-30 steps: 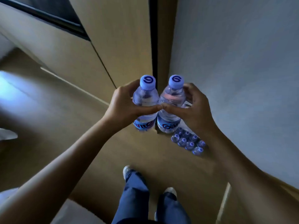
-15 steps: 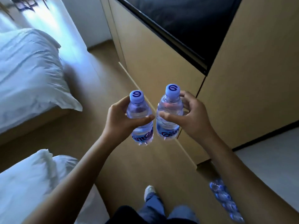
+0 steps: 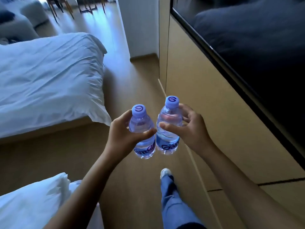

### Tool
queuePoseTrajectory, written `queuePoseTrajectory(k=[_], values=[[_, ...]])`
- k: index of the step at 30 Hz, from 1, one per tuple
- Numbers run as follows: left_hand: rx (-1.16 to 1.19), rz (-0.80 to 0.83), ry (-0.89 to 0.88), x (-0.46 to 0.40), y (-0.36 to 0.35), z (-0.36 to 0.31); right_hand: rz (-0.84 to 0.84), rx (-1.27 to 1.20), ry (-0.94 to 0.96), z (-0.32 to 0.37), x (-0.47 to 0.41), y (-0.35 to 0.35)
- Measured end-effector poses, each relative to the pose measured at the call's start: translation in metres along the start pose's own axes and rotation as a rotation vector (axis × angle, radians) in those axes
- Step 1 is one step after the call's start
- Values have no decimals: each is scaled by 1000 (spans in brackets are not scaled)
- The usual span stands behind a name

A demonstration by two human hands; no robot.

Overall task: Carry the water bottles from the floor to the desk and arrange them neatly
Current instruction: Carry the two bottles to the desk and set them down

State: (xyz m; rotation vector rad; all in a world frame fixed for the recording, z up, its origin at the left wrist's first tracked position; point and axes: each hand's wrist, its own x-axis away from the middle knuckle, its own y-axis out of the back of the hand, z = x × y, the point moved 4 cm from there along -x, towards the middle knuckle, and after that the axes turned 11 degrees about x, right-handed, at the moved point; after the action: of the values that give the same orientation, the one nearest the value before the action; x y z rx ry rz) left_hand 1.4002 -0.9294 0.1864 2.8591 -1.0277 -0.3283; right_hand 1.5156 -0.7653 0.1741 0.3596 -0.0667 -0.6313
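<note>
Two clear water bottles with lilac caps are held upright side by side in front of me, over the wooden floor. My left hand (image 3: 121, 135) grips the left bottle (image 3: 142, 128) around its middle. My right hand (image 3: 189, 129) grips the right bottle (image 3: 168, 124), thumb across its front and fingers behind. The bottles almost touch at their lower bodies. The pack of bottles on the floor and the desk are out of view.
A bed with white bedding (image 3: 49, 80) lies to the left, and a white pillow (image 3: 33, 204) at lower left. A wood-panelled wall with a dark screen (image 3: 247, 47) runs along the right. Wooden floor (image 3: 132, 83) leads ahead between them toward chairs (image 3: 66, 5). My leg (image 3: 171, 199) steps forward.
My view has swung left, away from the bottle pack by the wall, which has dropped out of sight. The bed and the passage ahead came into view. Both hands keep the same grip.
</note>
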Motion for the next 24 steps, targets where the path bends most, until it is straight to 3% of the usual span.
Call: queuePoseTrajectory(k=[14,24], values=[[32,-215,23,-287,52,39,194,58,110,20,-328,-40],[2,-238,-41,-502,148,103,172,68,134,30,-554,-133]])
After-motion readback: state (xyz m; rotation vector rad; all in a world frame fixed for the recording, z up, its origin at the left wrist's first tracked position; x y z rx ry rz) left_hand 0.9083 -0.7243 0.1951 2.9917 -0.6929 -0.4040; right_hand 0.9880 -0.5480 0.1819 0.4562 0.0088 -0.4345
